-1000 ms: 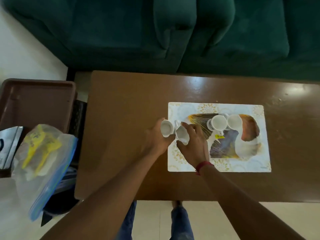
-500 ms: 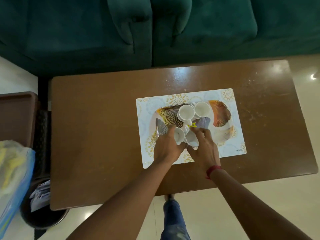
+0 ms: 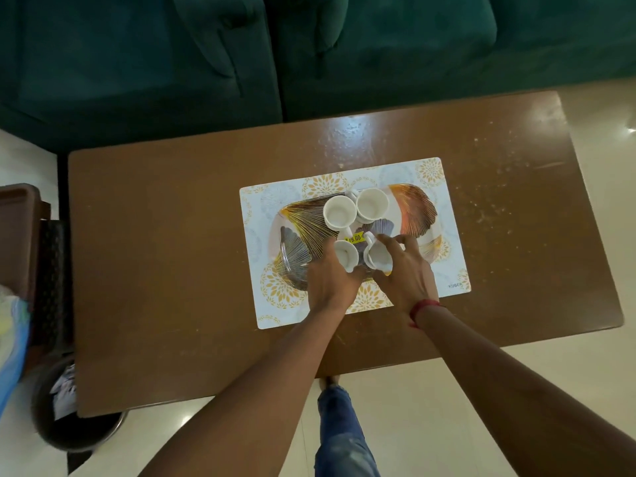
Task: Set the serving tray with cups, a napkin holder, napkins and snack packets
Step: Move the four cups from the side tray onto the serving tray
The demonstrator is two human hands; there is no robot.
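A serving tray [image 3: 418, 215] with gold and grey leaf patterns lies on a white placemat [image 3: 454, 270] on the brown table [image 3: 172, 256]. Two white cups stand upright at the tray's back, one on the left [image 3: 339, 211] and one on the right [image 3: 372, 203]. My left hand [image 3: 328, 280] holds a third white cup [image 3: 347, 253] over the tray's front. My right hand [image 3: 402, 273] grips a fourth white cup [image 3: 377, 256] beside it. Both held cups are tilted. A yellow price sticker [image 3: 355, 238] shows between the cups.
A dark green sofa [image 3: 309, 53] runs behind the table. At the left edge are a brown tray [image 3: 17, 222], a blue-edged plastic bag [image 3: 12, 339] and a dark bin [image 3: 69, 428] on the floor. My legs stand at the table's front edge.
Both hands carried their cups from the placemat's left edge rightward onto the tray, in front of the two standing cups. The camera view shifted, so the table sits more to the right.
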